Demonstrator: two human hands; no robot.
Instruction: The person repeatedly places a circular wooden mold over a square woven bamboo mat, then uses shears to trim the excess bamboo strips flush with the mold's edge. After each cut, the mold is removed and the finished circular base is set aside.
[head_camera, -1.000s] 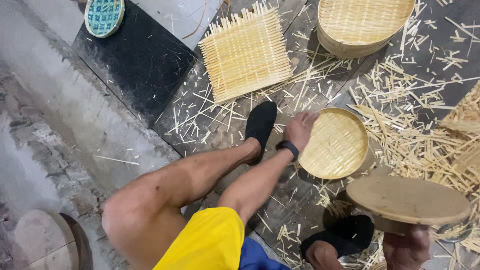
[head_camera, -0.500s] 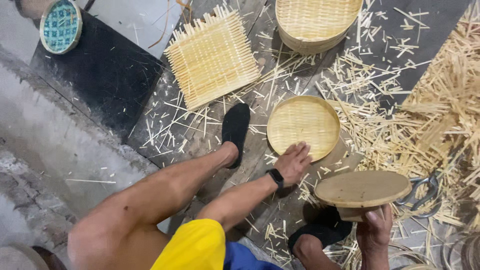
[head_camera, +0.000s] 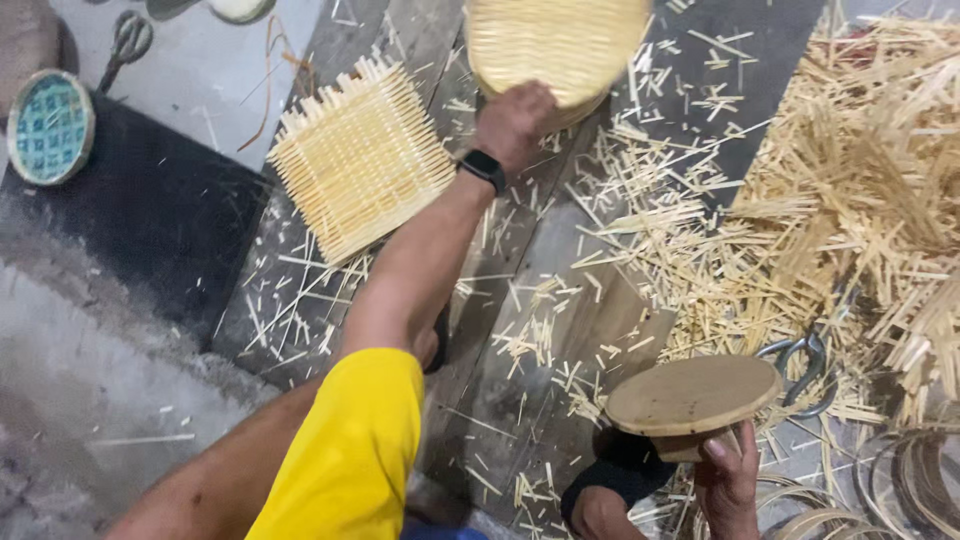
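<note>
The left hand (head_camera: 515, 120), a black watch on its wrist, is closed on the lower rim of the round pale woven bamboo basket (head_camera: 557, 45), just right of the square woven bamboo mat (head_camera: 360, 158). Well below-right of that mat, the right hand (head_camera: 730, 480) grips the underside of a round flat wooden disc (head_camera: 692, 394), fingers curled; metal shears (head_camera: 805, 365) lie just beside the disc.

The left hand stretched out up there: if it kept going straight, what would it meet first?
The left hand already reaches the round woven bamboo basket; it looks to be touching its lower rim, so the basket comes first.
</note>
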